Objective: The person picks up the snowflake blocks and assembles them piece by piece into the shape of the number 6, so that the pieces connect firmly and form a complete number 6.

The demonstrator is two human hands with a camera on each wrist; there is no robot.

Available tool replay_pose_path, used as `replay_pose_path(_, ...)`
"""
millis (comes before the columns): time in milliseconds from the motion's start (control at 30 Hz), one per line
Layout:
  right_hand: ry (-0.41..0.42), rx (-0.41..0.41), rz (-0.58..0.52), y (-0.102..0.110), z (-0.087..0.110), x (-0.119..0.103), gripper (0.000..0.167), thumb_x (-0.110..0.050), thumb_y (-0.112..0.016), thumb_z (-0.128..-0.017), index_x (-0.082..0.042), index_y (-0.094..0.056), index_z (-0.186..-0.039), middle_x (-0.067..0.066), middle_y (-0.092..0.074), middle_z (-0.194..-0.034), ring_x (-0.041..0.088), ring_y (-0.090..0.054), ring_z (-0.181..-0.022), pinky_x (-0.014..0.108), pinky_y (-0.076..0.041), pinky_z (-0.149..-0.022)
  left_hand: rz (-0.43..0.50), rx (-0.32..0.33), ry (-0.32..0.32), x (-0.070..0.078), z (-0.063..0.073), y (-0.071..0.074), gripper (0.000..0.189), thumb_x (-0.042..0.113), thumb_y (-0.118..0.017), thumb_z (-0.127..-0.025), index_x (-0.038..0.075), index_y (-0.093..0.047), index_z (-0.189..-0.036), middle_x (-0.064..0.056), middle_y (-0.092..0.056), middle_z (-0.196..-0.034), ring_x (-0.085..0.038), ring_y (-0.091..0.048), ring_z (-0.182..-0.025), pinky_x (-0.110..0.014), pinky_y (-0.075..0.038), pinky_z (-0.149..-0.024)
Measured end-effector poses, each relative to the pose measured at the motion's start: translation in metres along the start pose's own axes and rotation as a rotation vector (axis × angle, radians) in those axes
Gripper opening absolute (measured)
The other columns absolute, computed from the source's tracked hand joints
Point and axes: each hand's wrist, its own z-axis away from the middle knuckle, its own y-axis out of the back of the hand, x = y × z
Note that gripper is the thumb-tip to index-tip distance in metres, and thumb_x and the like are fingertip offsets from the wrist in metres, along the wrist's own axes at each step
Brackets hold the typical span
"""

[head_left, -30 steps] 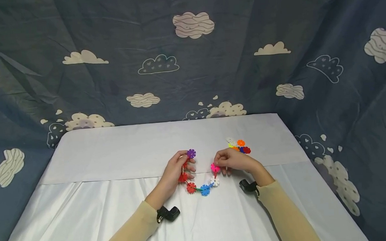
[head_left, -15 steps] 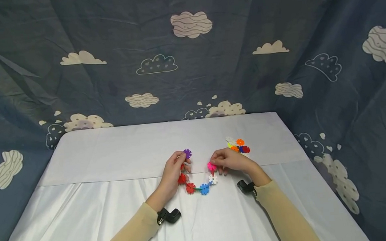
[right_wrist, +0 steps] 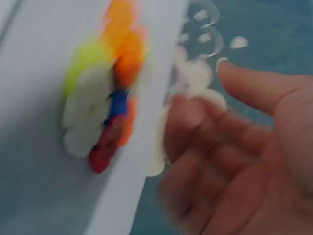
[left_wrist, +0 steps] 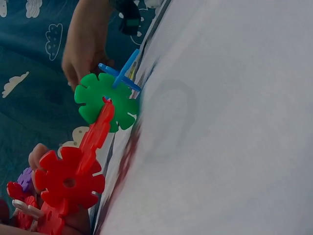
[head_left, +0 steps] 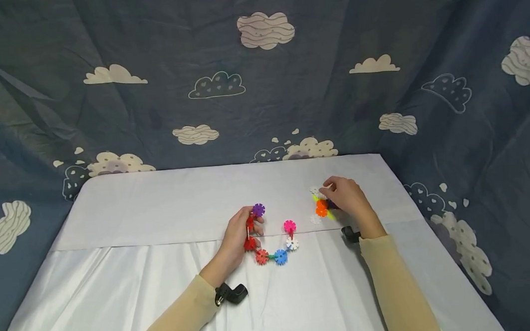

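Observation:
My left hand grips one end of a curved chain of interlocking plastic snowflake discs. A purple disc tops the held end, by the fingertips. From there the chain runs through red, green and blue and a white disc to a pink disc at its free end. The left wrist view shows a red disc and a green disc close up. Over the small pile of loose discs is my right hand, thumb apart from loosely bent fingers, holding nothing.
The loose pile has orange, yellow, white, blue and red discs. A white cloth covers the table. Behind it hangs a dark cloud-print curtain. Black cameras are strapped to both wrists.
My right hand has let go of the pink disc and moved right and away from me to the loose pile. The left hand still holds the chain at about the same spot.

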Motion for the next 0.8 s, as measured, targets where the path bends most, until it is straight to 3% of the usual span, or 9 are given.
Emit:
replay_pose_path(100, -0.062, -0.027, 0.131, -0.003, -0.009, 0.005, 0.047, -0.041, -0.070, -0.102, -0.002, -0.069, -0.128, 0.019, -0.075, -0.116, 0.034, -0.065, -0.097, 0.047, -0.055, -0.085, 0.035, -0.023, -0.002, 0.000, -0.001, 0.000, 0.050, 0.045, -0.030, -0.117, 0.008, -0.055, -0.137, -0.003, -0.067, -0.102, -0.012, -0.063, -0.069, -0.026, -0.056, -0.049)
replay_pose_path(233, -0.070, -0.052, 0.171, -0.009, -0.016, 0.008, 0.044, -0.039, -0.075, -0.098, -0.002, -0.071, -0.121, 0.018, -0.076, -0.110, 0.033, -0.065, -0.092, 0.046, -0.054, -0.080, 0.051, -0.058, -0.016, 0.001, 0.000, 0.000, 0.063, 0.056, -0.024, -0.115, 0.006, -0.050, -0.143, -0.002, -0.067, -0.105, -0.013, -0.065, -0.071, -0.027, -0.059, -0.053)
replay_pose_path(533, -0.100, -0.104, -0.013, -0.010, -0.018, 0.010, 0.030, -0.035, -0.075, -0.098, -0.006, -0.068, -0.102, 0.009, -0.063, -0.090, 0.026, -0.058, -0.084, 0.032, -0.044, -0.070, 0.109, -0.070, -0.005, 0.002, 0.001, 0.003, 0.074, 0.064, -0.020, -0.112, 0.004, -0.050, -0.143, -0.004, -0.067, -0.108, -0.014, -0.065, -0.072, -0.031, -0.062, -0.056)
replay_pose_path(800, 0.029, -0.070, -0.127, -0.011, -0.009, -0.001, 0.027, -0.031, -0.066, -0.104, -0.005, -0.070, -0.105, 0.007, -0.058, -0.082, 0.022, -0.054, -0.075, 0.028, -0.044, -0.065, 0.096, -0.087, 0.010, 0.004, 0.001, 0.006, 0.063, 0.058, -0.027, -0.114, 0.006, -0.051, -0.140, -0.007, -0.066, -0.111, -0.015, -0.064, -0.073, -0.032, -0.061, -0.057)
